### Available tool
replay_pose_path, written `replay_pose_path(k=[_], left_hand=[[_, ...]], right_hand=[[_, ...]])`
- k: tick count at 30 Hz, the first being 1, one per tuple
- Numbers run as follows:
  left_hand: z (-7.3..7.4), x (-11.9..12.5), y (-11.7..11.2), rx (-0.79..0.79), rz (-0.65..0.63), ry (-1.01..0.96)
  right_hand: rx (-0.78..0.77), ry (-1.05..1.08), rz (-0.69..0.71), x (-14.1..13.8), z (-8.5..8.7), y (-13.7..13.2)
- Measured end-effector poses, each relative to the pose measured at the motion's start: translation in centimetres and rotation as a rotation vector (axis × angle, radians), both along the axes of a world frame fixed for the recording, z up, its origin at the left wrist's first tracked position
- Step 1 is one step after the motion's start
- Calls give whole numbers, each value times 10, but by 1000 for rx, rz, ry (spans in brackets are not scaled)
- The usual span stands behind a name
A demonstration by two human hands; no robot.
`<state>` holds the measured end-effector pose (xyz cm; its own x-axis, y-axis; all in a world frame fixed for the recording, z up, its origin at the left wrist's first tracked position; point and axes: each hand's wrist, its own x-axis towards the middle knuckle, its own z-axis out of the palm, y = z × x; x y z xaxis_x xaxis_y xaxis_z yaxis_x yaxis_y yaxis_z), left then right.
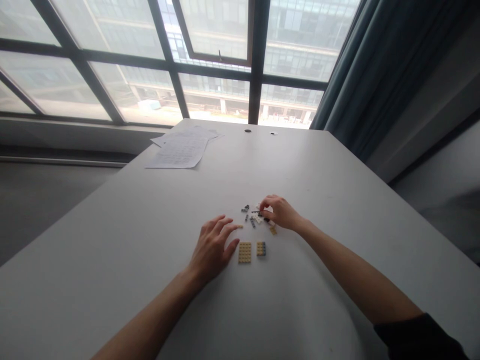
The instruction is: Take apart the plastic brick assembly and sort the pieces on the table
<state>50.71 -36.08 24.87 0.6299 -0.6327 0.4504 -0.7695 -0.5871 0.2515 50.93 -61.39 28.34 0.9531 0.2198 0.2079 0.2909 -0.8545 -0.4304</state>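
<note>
My left hand rests on the table with its fingers apart, holding nothing. Its thumb lies beside a tan studded building-block plate, and a small tan piece sits at its fingertips. To the right of that plate is a smaller tan-and-grey block. My right hand reaches into a loose pile of small white pieces and dark grey pieces, its thumb and fingers drawn together. Whatever is between those fingertips is too small to make out. Under my right hand lies another tan piece.
The white table runs forward to large windows. Printed sheets of paper lie at its far left. Two round cable holes are near the far edge, one being a dark hole. A blue-grey curtain hangs at the right.
</note>
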Motion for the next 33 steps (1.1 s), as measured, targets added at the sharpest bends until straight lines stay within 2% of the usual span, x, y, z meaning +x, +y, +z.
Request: replay_pose_path(k=[4,7,9,12,19,22,27,33], left_hand=[[0,1,0,-3,-7,2],[0,1,0,6,-6,3],[0,1,0,12,-5,1],[0,1,0,15,-7,-4],[-2,2,0,15,-2,-23],[-2,2,0,12,-4,-22],[-1,2,0,15,-4,-20],[-1,3,0,9,-5,-24]], right_hand=[[391,216,-188,-33,3,-8],[483,405,-256,-61,-1,-16],[458,477,-269,-78,-6,-20],[346,461,-304,-95,-10,-22],[146,366,-335,-110,-11,-22],[111,229,-265,-114,-12,-24],[9,92,-21,-119,-17,-24],[49,44,-89,-124,-27,-19]])
